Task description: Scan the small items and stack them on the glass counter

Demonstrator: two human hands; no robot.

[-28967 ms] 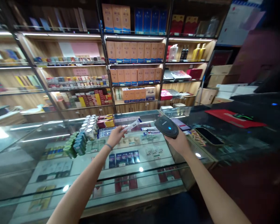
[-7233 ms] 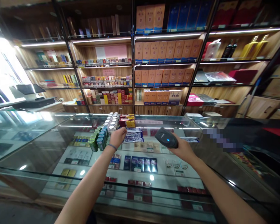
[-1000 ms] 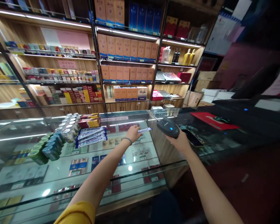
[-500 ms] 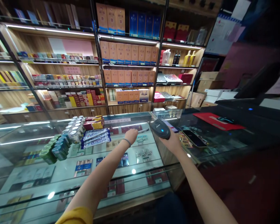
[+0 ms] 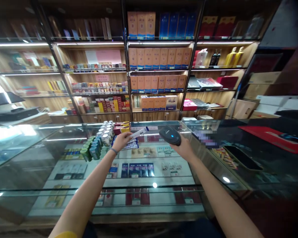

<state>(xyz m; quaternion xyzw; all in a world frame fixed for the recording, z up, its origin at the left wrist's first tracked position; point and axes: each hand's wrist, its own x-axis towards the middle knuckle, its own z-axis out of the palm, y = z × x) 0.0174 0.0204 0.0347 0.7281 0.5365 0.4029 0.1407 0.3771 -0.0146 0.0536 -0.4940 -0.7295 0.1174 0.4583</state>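
Note:
My left hand point(image 5: 122, 140) is closed on one end of a slim blue-and-white packet point(image 5: 140, 132), its printed face turned up. Under and beside that hand lie more blue-and-white packets point(image 5: 131, 145) on the glass counter. My right hand point(image 5: 185, 149) grips a dark barcode scanner point(image 5: 169, 135) with a small blue light on top, its head pointing left toward the packet. Several white-lidded canisters point(image 5: 106, 130), green and blue containers point(image 5: 91, 148), and red-and-yellow packs point(image 5: 121, 127) stand grouped left of and behind my left hand.
The glass counter point(image 5: 149, 182) holds boxed goods on its inner shelves. On the right lie a phone point(image 5: 242, 158), small colourful packs point(image 5: 225, 157) and a red mat point(image 5: 270, 137). Beyond the counter, wall shelves carry orange boxes point(image 5: 161, 58) and bottles.
My left hand has moved left, toward the packet pile, and the packet in it now shows its printed side. The scanner stays in my right hand. The view has turned left.

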